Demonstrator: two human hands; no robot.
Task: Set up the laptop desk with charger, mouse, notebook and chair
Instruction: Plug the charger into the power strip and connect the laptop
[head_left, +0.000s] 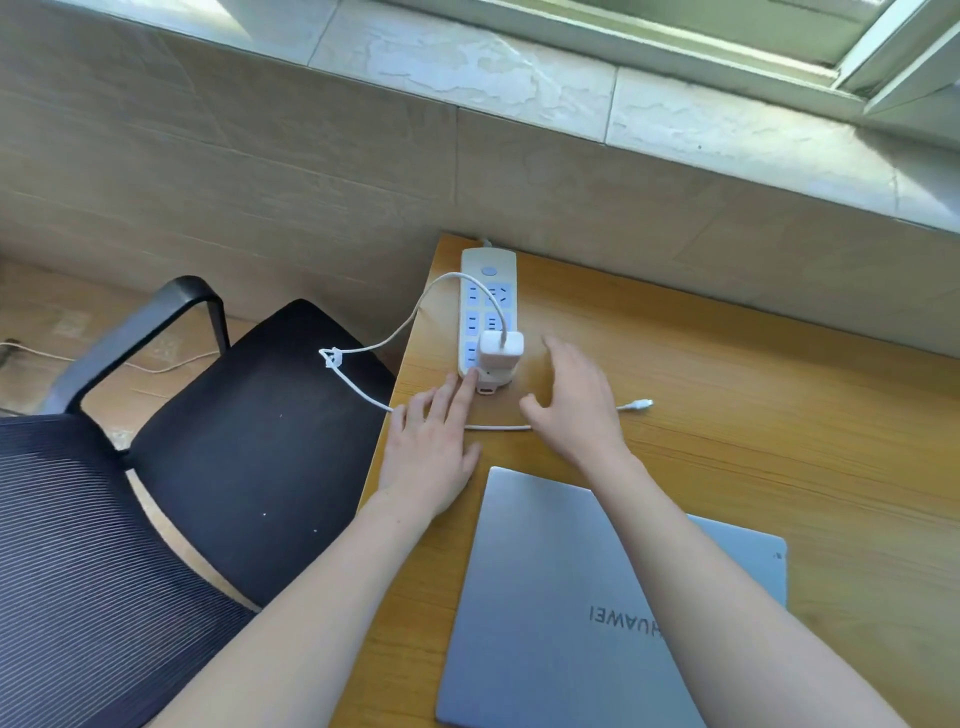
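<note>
A white charger block (498, 361) stands plugged into a white power strip (487, 291) at the desk's (779, 415) far left corner. Its white cable (384, 343) loops off the desk edge over the chair and comes back, with the plug end (640, 404) lying on the wood. My left hand (434, 447) lies flat on the desk, its fingertips touching the strip's near end by the charger. My right hand (576, 402) hovers open just right of the charger, holding nothing. A closed grey laptop (561, 613) lies near me. A black mesh chair (223, 441) stands left of the desk.
A tiled wall and a stone window sill (519, 78) run behind the desk. Another thin cable (104, 358) trails on the floor at far left. The chair's armrest (156, 317) rises close to the desk's left edge.
</note>
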